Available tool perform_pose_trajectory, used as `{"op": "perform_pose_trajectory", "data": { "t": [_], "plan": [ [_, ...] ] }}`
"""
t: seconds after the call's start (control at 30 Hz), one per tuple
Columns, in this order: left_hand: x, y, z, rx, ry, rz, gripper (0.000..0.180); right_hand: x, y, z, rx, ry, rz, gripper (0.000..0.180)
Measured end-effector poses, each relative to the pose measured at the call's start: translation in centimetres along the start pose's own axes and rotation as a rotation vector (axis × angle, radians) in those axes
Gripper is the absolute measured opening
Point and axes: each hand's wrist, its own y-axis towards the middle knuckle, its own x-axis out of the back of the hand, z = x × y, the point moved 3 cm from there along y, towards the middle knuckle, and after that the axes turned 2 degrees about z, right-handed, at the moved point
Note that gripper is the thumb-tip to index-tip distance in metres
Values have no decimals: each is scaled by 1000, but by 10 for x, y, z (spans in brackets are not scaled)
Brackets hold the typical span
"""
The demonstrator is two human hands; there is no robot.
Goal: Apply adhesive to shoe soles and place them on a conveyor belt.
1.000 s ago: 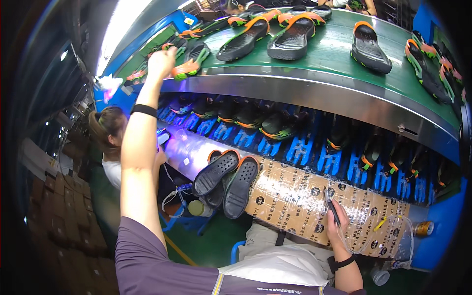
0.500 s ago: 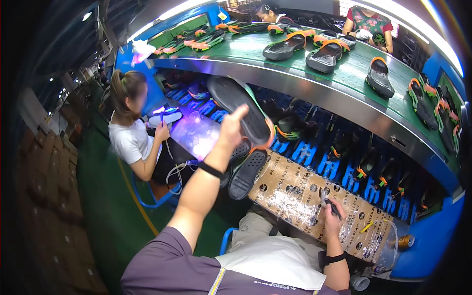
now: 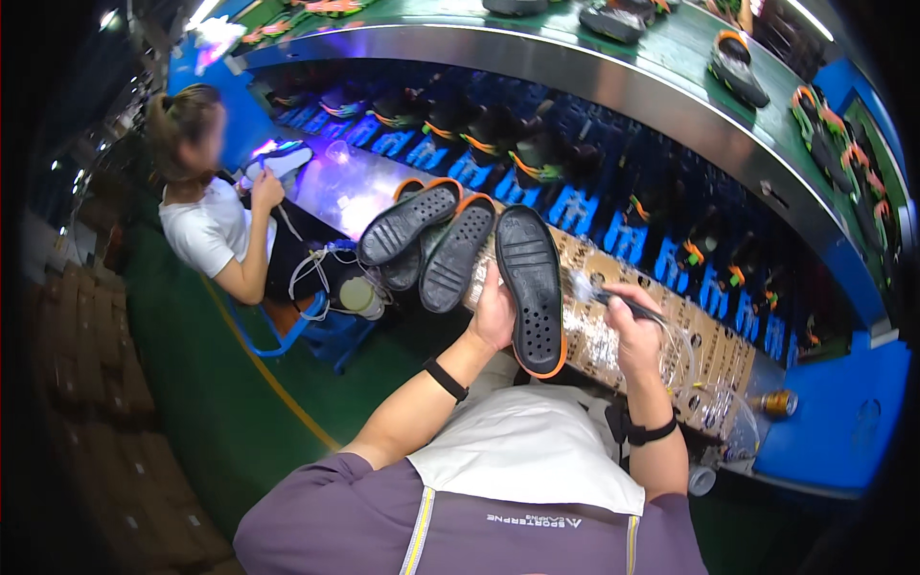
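Note:
My left hand [image 3: 495, 314] grips a black shoe sole with an orange rim [image 3: 533, 287], tread side up, over the cardboard-covered worktop [image 3: 709, 345]. My right hand [image 3: 634, 331] holds a small brush [image 3: 596, 292] whose bristled tip points at the sole's right edge. Both hands sit close together above my lap, which a white apron covers. Two more black soles with orange rims [image 3: 436, 235] lie stacked on the worktop's left end, just left of my left hand.
A seated person in a white shirt [image 3: 216, 216] works at the left beside a lit purple surface. A green conveyor [image 3: 690, 57] with soles curves overhead; more soles rest on blue racks [image 3: 575, 206] below it. A small can [image 3: 778, 402] stands at the right.
My left arm has come down from the conveyor with a black sole and brought it to the worktop in front of me. My right hand has lifted the brush toward the sole.

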Motion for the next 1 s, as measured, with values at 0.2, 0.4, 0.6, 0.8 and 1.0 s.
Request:
{"op": "perform_pose_trajectory", "data": {
  "t": [0.2,0.4,0.6,0.8,1.0],
  "plan": [
    [5,-2,20,101,9,88,89,-40,23,24,11,-29,76,19],
    [-16,-9,28,144,59,19,79,-45,32,12,120,-95,-22,20],
    [-12,2,18,20,130,72,70,-49,3,26,184,-382,118,22],
    [-3,18,-8,12,168,135,87,-23,-30,56,79,-810,631,23],
    [-17,5,13,100,11,96,79,-32,6,61,160,-349,65,24]
  ]
}}
